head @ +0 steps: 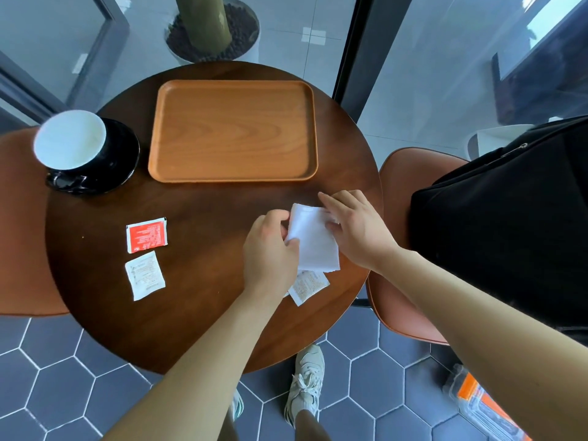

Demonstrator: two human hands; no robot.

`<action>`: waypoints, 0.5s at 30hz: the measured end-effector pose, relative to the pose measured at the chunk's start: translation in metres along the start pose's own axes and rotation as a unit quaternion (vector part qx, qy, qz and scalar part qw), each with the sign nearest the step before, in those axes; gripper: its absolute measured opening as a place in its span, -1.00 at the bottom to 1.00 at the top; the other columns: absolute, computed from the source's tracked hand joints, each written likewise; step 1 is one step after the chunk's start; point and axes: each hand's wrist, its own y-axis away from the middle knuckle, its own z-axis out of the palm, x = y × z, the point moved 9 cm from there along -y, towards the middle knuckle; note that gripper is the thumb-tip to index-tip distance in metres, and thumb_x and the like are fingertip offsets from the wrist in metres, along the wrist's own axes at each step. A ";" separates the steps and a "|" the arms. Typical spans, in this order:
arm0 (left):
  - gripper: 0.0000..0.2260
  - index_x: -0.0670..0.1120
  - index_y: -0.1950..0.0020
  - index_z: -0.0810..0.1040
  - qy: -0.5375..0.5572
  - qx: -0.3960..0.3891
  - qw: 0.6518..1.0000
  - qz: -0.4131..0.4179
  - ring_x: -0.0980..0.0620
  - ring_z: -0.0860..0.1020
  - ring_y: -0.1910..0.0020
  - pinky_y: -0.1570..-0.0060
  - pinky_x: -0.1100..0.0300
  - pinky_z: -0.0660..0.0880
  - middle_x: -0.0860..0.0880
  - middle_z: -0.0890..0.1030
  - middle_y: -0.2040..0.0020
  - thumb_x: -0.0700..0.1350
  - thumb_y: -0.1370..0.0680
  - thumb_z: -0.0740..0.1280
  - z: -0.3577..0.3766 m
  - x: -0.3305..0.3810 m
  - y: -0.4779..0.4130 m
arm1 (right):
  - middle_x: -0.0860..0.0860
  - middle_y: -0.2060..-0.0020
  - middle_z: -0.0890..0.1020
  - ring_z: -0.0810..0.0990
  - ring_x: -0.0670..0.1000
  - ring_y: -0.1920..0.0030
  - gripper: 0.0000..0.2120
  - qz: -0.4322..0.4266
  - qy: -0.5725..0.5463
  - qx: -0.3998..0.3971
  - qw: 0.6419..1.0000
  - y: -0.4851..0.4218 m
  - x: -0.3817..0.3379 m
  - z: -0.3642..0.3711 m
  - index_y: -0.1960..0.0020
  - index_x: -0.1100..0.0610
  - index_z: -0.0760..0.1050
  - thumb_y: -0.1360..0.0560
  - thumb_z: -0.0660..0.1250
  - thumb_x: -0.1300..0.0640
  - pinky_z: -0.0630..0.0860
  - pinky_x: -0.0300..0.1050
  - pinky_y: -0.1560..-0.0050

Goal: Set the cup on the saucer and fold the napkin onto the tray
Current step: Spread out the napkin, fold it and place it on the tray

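A white napkin (313,240) lies folded near the table's right edge, in front of the wooden tray (234,132). My left hand (270,249) pinches its left edge and my right hand (356,230) holds its upper right side. The tray holds nothing. At the far left a black cup with a white inside (71,143) stands on a black saucer (125,160).
A red sachet (146,234) and a white sachet (144,275) lie at front left of the round dark table (191,211). Another white sachet (308,286) peeks out under the napkin. A chair with a black bag (502,224) stands right, a potted plant (213,30) behind.
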 end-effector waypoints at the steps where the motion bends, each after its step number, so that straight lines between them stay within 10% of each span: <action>1: -0.76 -0.05 -0.17 0.54 0.009 0.004 1.000 0.011 0.09 0.46 0.17 0.30 0.42 0.31 0.01 0.54 0.03 -0.20 -0.52 0.41 -0.002 0.001 0.000 | 0.07 -0.11 0.59 0.46 0.15 -0.14 -0.54 0.016 -0.018 -0.002 1.000 -0.001 0.002 -0.002 -0.41 0.18 0.49 -0.52 0.39 0.27 0.48 0.00 -0.15; 11: -0.78 0.06 -0.10 0.63 0.161 0.027 0.986 -0.010 0.10 0.60 0.09 0.25 0.44 0.48 0.11 0.62 0.06 -0.17 -0.49 0.44 -0.017 -0.011 -0.006 | -0.17 -0.04 0.60 0.42 -0.03 -0.15 -0.85 0.075 -0.123 -0.019 0.989 0.012 0.002 -0.016 -0.09 0.10 0.59 -0.52 0.43 0.18 0.38 -0.20 -0.06; 15: -0.76 0.07 -0.06 0.65 0.269 0.039 0.960 -0.066 0.23 0.62 0.08 0.28 0.47 0.50 0.14 0.66 0.09 -0.18 -0.45 0.49 -0.022 -0.018 -0.003 | -0.21 0.22 0.53 0.51 -0.12 0.18 -0.91 0.110 -0.192 -0.032 0.975 0.013 0.002 -0.022 -0.03 0.07 0.52 -0.54 0.39 0.16 0.39 -0.20 0.18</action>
